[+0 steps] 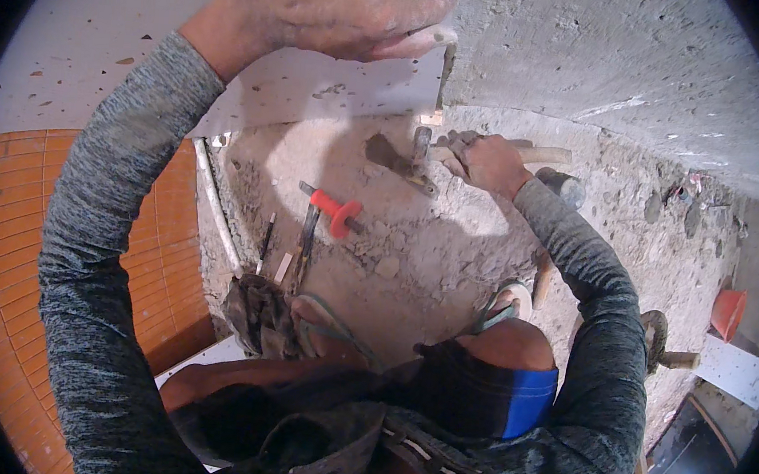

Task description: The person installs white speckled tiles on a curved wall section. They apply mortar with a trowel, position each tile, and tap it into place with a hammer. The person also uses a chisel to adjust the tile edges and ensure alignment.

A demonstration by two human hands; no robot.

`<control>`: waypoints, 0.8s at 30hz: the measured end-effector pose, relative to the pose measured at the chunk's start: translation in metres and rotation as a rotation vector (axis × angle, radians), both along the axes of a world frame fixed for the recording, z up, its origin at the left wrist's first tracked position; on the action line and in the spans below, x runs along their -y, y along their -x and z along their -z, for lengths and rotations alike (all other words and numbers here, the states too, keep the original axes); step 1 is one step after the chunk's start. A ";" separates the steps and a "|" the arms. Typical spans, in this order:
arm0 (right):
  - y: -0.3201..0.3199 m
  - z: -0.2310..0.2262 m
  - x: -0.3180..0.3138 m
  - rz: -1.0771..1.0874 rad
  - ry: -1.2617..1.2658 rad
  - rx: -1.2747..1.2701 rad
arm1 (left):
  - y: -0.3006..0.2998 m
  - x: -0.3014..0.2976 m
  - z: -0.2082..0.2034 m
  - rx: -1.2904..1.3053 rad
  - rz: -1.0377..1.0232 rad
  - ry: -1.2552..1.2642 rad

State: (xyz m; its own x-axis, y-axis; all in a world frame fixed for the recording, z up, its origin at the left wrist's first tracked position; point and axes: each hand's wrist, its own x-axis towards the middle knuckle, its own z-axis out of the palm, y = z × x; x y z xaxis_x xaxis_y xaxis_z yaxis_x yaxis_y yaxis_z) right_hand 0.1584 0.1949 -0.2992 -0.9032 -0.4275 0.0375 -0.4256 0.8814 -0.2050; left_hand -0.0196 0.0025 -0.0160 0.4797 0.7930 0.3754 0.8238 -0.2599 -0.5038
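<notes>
My left hand [353, 12] is raised against the white speckled tile [347, 87] on the wall, near its right edge. Its fingers stretch out and are partly cut off by the top of the view. Lower down, my right hand [490, 163] is closed round the wooden handle of a hammer [422, 142]; the handle's end shows beyond the hand. Beside the hammer head lies a dusty flat blade [388, 155], perhaps a scraper's. A chisel with a red hand guard [337, 213] lies on the dirt floor, left of centre.
Orange tiles [78, 213] cover the left side; rough grey plaster [624, 69] rises ahead. A dark mallet head [562, 187] lies by my right forearm. A pen-like stick [267, 241] and dark cloth [257, 316] lie near my left foot. An orange-red container [727, 314] stands at right.
</notes>
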 end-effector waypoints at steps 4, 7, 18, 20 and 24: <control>0.007 -0.009 -0.002 0.085 -0.089 0.172 | -0.001 -0.001 0.002 -0.018 -0.018 -0.007; 0.003 0.001 0.001 0.064 -0.052 0.083 | -0.008 0.001 -0.009 -0.032 -0.042 0.035; -0.016 0.011 0.005 0.148 -0.023 0.081 | -0.020 0.005 -0.026 -0.112 -0.115 0.115; -0.031 0.005 0.010 0.220 0.025 0.119 | -0.023 0.006 -0.024 -0.106 -0.129 0.104; -0.065 -0.016 0.024 0.375 0.248 0.127 | -0.012 0.019 -0.012 -0.059 -0.205 0.251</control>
State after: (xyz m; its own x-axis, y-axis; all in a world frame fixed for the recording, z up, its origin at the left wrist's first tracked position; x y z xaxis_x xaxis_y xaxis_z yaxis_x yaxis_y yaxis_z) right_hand 0.2231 0.1708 -0.2834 -0.9977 -0.0630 -0.0235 -0.0452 0.8875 -0.4585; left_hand -0.0077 -0.0166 -0.0041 0.3153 0.9397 0.1322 0.8432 -0.2134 -0.4935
